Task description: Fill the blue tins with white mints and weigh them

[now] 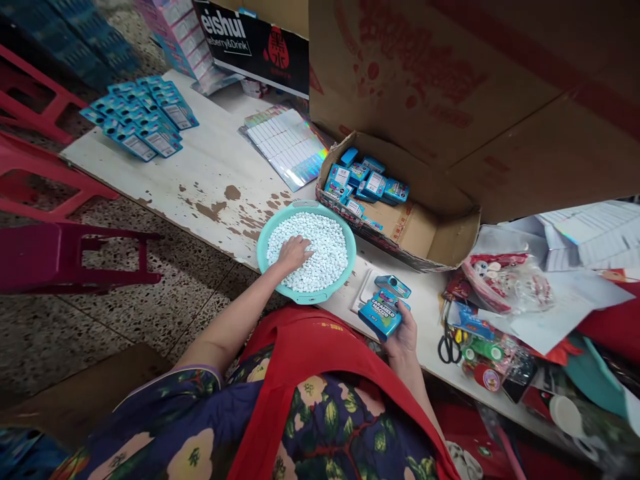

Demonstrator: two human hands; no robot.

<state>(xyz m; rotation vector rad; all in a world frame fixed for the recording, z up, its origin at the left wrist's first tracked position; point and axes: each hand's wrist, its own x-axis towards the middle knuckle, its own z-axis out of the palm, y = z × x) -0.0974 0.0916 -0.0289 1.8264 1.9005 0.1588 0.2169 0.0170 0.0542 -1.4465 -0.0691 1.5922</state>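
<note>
My left hand (295, 255) rests palm down among small white candies (320, 267) that fill a mint-green plastic bowl (351, 247). Its thumb is apart from the fingers, and some fingertips are sunk among the candies. In my right hand (404, 333) is a blue candy box (381, 315) marked "Caramelo Macizo", gripped at its right side. Just behind it, a second blue box (395, 285) lies by a flat white device (364, 291), perhaps a small scale. The held box partly covers both, so I cannot tell whether that second box rests on the device.
A low cardboard box (445, 233) holding several blue boxes stands behind the bowl. Sticker sheets (290, 143) and a stack of blue boxes (145, 117) lie farther left. Black scissors (450, 347) and bagged items are at right. A magenta stool (75, 257) stands beside the table.
</note>
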